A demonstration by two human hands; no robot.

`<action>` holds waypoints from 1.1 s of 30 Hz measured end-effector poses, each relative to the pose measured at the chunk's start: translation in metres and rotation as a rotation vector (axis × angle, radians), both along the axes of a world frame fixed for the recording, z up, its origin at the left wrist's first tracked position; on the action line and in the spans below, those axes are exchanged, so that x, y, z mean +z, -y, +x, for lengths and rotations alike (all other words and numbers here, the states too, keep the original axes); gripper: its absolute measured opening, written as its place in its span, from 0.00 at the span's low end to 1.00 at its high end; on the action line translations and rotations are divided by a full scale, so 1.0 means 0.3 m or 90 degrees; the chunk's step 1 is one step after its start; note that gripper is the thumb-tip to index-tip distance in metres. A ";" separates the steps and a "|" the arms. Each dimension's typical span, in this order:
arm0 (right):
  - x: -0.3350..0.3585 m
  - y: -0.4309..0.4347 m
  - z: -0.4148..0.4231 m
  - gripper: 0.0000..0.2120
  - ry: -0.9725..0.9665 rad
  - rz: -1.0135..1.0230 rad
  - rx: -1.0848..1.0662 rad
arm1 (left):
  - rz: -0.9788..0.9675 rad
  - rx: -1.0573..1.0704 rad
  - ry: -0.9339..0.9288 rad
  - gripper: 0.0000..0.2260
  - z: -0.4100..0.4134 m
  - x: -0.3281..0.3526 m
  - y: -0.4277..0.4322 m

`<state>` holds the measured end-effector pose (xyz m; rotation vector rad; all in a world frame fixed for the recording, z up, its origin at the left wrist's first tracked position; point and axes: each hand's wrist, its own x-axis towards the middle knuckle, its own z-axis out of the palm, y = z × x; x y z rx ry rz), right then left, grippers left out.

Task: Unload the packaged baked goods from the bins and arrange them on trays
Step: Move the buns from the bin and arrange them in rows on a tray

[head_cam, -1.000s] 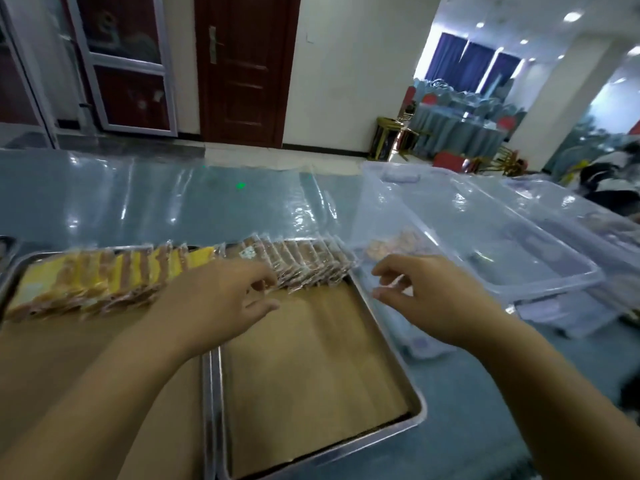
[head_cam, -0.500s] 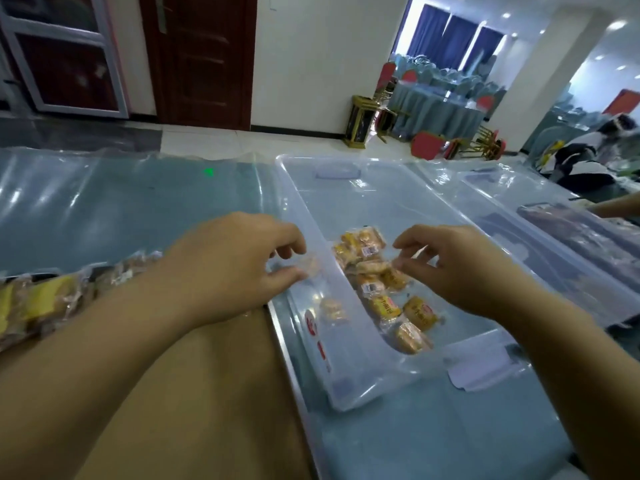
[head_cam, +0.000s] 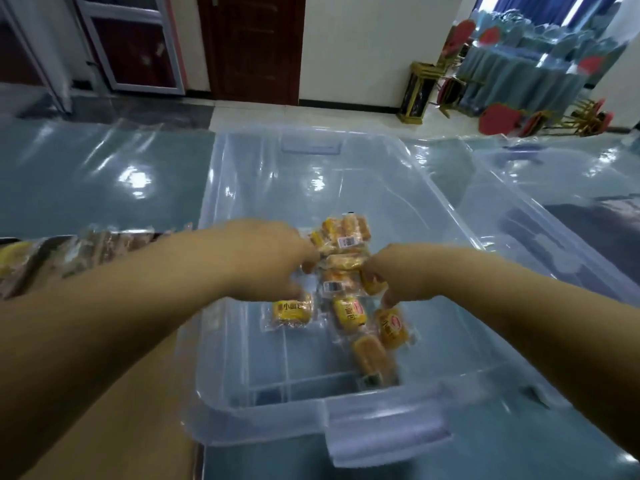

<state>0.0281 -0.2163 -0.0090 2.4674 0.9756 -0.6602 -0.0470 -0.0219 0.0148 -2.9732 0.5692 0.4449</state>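
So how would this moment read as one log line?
phase: picking | left hand: on bread packets | right hand: on packets | place: clear bin

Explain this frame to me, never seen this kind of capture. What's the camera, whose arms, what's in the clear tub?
There is no machine here. A person wears one wide-angle camera on the head, looking forward and down, so the two bare arms entering from the bottom are their own.

The left hand and right hand both reach into a clear plastic bin on a table covered in shiny plastic sheeting. Inside the bin lies a small pile of wrapped baked goods, orange-yellow in clear packets. The fingers of both hands are down among the packets; whether either has closed on one, I cannot tell.

At the left edge, a row of packets already set out shows. Another clear bin sits to the right.
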 end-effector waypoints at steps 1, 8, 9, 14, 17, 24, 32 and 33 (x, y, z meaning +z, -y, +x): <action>-0.026 -0.001 0.024 0.19 -0.016 -0.020 0.006 | 0.010 0.010 -0.030 0.16 0.031 -0.019 0.019; -0.177 0.019 0.106 0.11 -0.016 -0.082 0.023 | 0.104 0.031 -0.107 0.17 0.254 -0.152 0.120; -0.190 0.025 0.106 0.09 -0.004 -0.091 0.026 | 0.123 0.027 -0.121 0.16 0.271 -0.171 0.127; -0.231 0.034 0.096 0.07 0.023 -0.161 0.044 | 0.235 0.031 -0.200 0.19 0.320 -0.242 0.158; -0.266 0.029 0.092 0.12 0.023 -0.188 0.028 | 0.232 0.047 -0.222 0.17 0.344 -0.301 0.185; -0.310 0.034 0.108 0.11 0.039 -0.186 -0.012 | 0.201 0.143 -0.284 0.20 0.330 -0.465 0.169; -0.223 0.012 0.123 0.08 -0.007 -0.084 -0.134 | 0.138 0.208 -0.292 0.23 0.332 -0.508 0.168; -0.199 0.012 0.131 0.12 -0.013 -0.066 -0.145 | 0.144 0.205 -0.292 0.23 0.335 -0.500 0.163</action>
